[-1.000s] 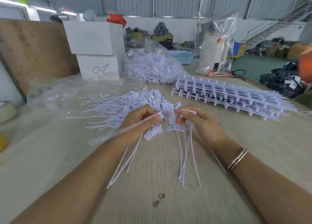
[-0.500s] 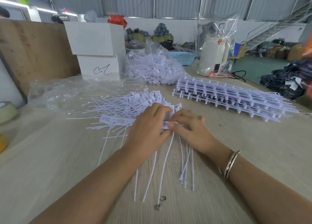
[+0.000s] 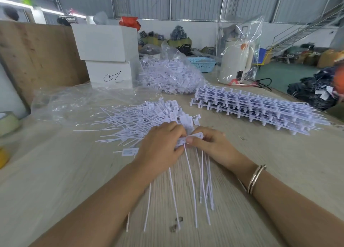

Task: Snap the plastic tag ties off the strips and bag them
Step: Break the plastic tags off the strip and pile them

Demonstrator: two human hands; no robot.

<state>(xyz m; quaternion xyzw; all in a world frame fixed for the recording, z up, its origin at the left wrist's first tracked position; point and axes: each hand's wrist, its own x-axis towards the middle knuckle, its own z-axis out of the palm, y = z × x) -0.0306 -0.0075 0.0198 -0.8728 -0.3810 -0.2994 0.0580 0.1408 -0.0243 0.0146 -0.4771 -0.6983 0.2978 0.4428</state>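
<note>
1. Your left hand (image 3: 161,147) and right hand (image 3: 210,144) are pressed together, both pinching one bunch of tag ties (image 3: 193,174) at its heads; the tails trail toward you.
2. Loose tie pile (image 3: 137,120) sits just beyond your knuckles, strip stack (image 3: 256,109) off to the right, bare table (image 3: 55,181) on the left.
3. The clear bag (image 3: 167,75) behind is stuffed with ties.

One head-worn wide-angle view looks forward and down, close over the table (image 3: 55,172) (far edges somewhat blurred).
</note>
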